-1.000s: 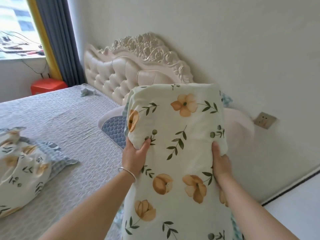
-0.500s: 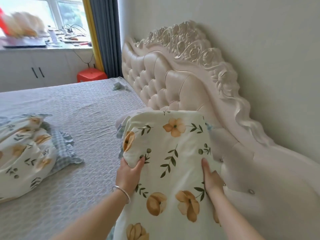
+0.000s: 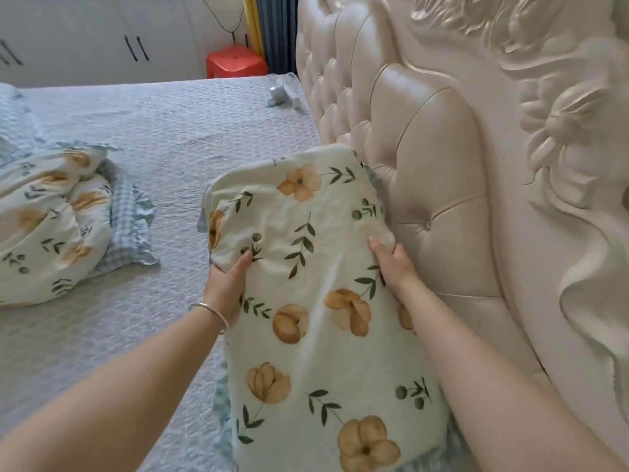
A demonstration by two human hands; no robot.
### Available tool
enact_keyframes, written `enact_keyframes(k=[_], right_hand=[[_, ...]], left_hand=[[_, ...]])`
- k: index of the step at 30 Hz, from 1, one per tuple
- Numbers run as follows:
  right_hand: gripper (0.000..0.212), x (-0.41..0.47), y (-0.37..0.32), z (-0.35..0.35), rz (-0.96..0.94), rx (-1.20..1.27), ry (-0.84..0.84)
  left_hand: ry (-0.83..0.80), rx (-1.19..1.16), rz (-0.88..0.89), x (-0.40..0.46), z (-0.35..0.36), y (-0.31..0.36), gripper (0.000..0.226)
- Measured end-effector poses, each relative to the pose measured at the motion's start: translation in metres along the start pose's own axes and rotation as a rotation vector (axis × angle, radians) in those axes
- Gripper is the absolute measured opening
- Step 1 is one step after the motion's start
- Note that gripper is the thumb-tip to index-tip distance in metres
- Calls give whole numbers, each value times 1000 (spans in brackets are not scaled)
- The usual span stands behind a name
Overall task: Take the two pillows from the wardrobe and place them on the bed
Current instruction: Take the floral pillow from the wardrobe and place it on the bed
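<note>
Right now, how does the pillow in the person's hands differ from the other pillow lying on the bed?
The held pillow is gripped at its sides by the left hand and right hand, beside the headboard; the other pillow lies untouched, away from the headboard. The held pillow looks smooth and stretched; the other pillow is crumpled, its checked frill showing. Both share the same cream fabric with orange flowers and green leaves.

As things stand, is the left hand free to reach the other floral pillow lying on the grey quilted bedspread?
Probably not yet. The left hand is shut on the cream floral pillow it holds with the right hand. The other floral pillow lies off to its left across bare grey quilted bedspread, nothing between.
</note>
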State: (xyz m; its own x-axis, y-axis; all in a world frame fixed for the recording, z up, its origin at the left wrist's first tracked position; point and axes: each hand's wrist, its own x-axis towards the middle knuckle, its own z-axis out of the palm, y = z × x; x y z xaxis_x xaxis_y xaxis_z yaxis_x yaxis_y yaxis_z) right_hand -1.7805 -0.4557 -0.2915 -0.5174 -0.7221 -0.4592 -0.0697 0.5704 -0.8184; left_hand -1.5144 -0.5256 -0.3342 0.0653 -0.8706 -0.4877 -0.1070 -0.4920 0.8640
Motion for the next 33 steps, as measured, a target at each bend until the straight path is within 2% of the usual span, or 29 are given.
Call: enact_keyframes(k=[7,9,13,15,17,19,23,28,31,33], right_hand=[[67,108,-19,10,-44,-37,-23],[71,127,-14,18,-36,-72,-27],[85,149,-2,29,-45,-184,7],[88,156,7,30,-60,-247,42],[89,163,19,33,-104,-319,65],[93,169,30,39,-151,-398,91],[84,182,49,49,-210,-470,147],[70,201,49,51,-83,-510,2],[62,206,44,45,-24,-442,-82],[60,203,45,49,-8,-428,-52]], left_hand=[[-59,-17,4,79,49,2,73],[-32,-4,-13,97,59,-4,71],[-43,30,-19,123,78,-15,80],[-96,79,-10,132,85,-23,93],[-132,162,-26,138,93,-37,122],[-109,270,-41,145,98,-54,136],[-54,345,-23,154,100,-67,136],[-50,308,4,161,98,-67,137],[-95,302,13,147,93,-63,122],[-113,355,16,136,90,-70,109]])
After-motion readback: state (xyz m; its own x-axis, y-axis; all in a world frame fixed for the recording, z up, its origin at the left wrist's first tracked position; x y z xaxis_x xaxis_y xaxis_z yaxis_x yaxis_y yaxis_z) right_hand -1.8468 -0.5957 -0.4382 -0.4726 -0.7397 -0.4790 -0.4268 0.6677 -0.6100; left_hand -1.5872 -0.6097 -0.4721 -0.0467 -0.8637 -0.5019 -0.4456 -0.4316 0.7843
